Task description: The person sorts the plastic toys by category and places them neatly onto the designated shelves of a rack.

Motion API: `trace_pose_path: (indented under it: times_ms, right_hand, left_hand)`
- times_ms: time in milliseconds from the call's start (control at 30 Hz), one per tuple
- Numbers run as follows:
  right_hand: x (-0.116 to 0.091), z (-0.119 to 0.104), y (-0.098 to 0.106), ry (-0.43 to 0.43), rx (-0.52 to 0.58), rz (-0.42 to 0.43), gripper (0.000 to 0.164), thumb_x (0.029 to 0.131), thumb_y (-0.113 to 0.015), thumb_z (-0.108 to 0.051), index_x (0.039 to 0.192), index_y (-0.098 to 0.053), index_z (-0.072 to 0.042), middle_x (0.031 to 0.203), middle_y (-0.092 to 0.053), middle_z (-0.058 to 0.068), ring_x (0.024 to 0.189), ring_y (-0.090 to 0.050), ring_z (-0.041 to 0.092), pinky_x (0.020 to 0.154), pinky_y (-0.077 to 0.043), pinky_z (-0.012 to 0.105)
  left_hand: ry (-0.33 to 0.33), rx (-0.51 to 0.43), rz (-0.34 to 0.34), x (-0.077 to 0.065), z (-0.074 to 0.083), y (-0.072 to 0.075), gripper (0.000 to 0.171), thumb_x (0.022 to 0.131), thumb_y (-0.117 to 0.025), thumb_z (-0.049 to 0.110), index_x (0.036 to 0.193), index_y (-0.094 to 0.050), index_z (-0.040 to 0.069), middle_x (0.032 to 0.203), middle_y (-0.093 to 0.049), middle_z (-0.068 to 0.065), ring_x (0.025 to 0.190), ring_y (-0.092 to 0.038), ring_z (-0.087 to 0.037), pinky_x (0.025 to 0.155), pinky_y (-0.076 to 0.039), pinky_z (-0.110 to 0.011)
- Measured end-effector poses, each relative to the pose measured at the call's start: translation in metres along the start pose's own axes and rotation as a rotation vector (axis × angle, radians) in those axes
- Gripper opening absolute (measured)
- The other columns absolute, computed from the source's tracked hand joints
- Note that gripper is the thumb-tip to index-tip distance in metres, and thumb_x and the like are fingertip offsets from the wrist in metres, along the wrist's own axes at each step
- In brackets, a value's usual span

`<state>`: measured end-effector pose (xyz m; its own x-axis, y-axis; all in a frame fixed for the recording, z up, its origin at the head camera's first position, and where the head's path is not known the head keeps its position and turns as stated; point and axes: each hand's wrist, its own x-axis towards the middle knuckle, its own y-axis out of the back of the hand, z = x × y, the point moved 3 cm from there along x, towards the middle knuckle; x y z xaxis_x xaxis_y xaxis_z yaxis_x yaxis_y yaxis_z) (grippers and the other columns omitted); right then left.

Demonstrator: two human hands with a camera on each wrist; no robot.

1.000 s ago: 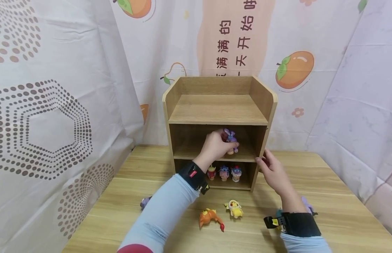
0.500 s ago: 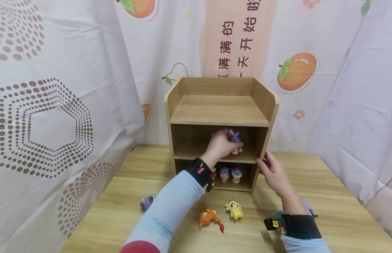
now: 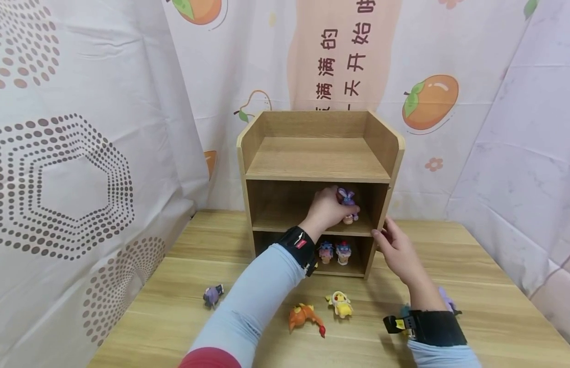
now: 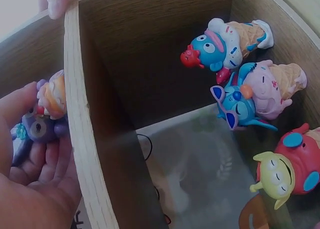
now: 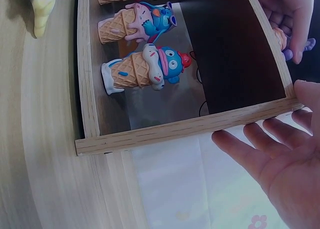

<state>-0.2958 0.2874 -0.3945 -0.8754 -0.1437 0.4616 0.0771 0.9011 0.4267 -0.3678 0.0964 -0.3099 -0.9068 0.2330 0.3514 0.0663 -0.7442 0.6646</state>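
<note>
The left hand (image 3: 327, 208) is pinching the purple rabbit figurine (image 3: 348, 200) at right in the middle compartment (image 3: 279, 217) (the right hand's (image 3: 400, 253) fingers are resting apart against the cabinet (image 3: 312, 157)); uneven release could be tipping it.

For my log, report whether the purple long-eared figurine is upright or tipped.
Upright: in the head view, the figurine has ears on top, tan base below.

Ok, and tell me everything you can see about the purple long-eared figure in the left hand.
The purple figure looks like moulded plastic, with long rabbit-like ears, a pale muzzle, a turquoise flower and a tan base. It is upright in the middle compartment of the wooden shelf, toward the right in the head view. The left hand grips it between thumb and fingers. Whether its base meets the board below can't be told.
</note>
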Motion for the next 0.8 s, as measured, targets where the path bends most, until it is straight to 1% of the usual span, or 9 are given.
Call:
trace_pose_path:
  times_ms: [100, 300, 567, 667, 733, 800]
  right_hand:
    - [0.0000, 0.0001, 0.0001, 0.001, 0.000, -0.002, 0.058, 0.110, -0.047, -0.023, 0.164, -0.024, -0.023, 0.156, -0.039, 0.022, 0.137, -0.044, 0.045, 0.087, -0.058, 0.039]
    - [0.0003, 0.0016, 0.0005, 0.002, -0.009, 0.002, 0.057, 0.110, -0.046, -0.024, 0.163, -0.025, -0.022, 0.156, -0.039, 0.022, 0.136, -0.044, 0.045, 0.087, -0.058, 0.040]
    - [0.0006, 0.0025, 0.0007, 0.004, -0.013, 0.009, 0.057, 0.110, -0.046, -0.023, 0.163, -0.026, -0.020, 0.155, -0.041, 0.023, 0.135, -0.046, 0.044, 0.086, -0.058, 0.039]
    - [0.0004, 0.0021, 0.0006, 0.006, -0.014, 0.010, 0.056, 0.110, -0.046, -0.023, 0.163, -0.027, -0.019, 0.155, -0.041, 0.023, 0.135, -0.046, 0.044, 0.087, -0.058, 0.038]
    - [0.0003, 0.0020, 0.0005, 0.006, -0.012, 0.009, 0.057, 0.110, -0.046, -0.023, 0.163, -0.026, -0.019, 0.155, -0.040, 0.023, 0.135, -0.045, 0.044, 0.087, -0.057, 0.037]
    - [0.0000, 0.0021, 0.0003, 0.005, -0.011, 0.009, 0.057, 0.110, -0.046, -0.023, 0.163, -0.026, -0.019, 0.156, -0.040, 0.023, 0.135, -0.045, 0.044, 0.087, -0.057, 0.036]
  left_hand:
    - [0.003, 0.020, -0.005, 0.0010, 0.0010, -0.0016, 0.049, 0.081, -0.086, 0.043, 0.109, -0.065, 0.009, 0.101, -0.069, -0.003, 0.091, -0.064, -0.015, 0.074, -0.052, -0.024]
    - [0.036, 0.031, -0.025, 0.0036, 0.0008, -0.0049, 0.050, 0.081, -0.086, 0.044, 0.110, -0.065, 0.009, 0.102, -0.068, -0.002, 0.092, -0.064, -0.014, 0.075, -0.052, -0.023]
    - [0.051, 0.046, -0.010, 0.0036, 0.0029, -0.0078, 0.053, 0.082, -0.086, 0.042, 0.116, -0.064, 0.009, 0.105, -0.068, -0.004, 0.095, -0.065, -0.016, 0.079, -0.053, -0.024]
    - [0.052, 0.045, -0.015, 0.0024, 0.0031, -0.0082, 0.046, 0.081, -0.086, 0.042, 0.106, -0.064, 0.010, 0.096, -0.066, -0.001, 0.086, -0.064, -0.015, 0.071, -0.052, -0.024]
    - [0.044, 0.040, -0.017, 0.0016, 0.0030, -0.0084, 0.041, 0.081, -0.087, 0.041, 0.096, -0.062, 0.012, 0.088, -0.063, 0.001, 0.079, -0.061, -0.014, 0.064, -0.049, -0.024]
    - [0.036, 0.034, -0.019, 0.0007, 0.0029, -0.0083, 0.039, 0.081, -0.087, 0.039, 0.089, -0.059, 0.013, 0.082, -0.060, 0.002, 0.073, -0.057, -0.013, 0.059, -0.046, -0.024]
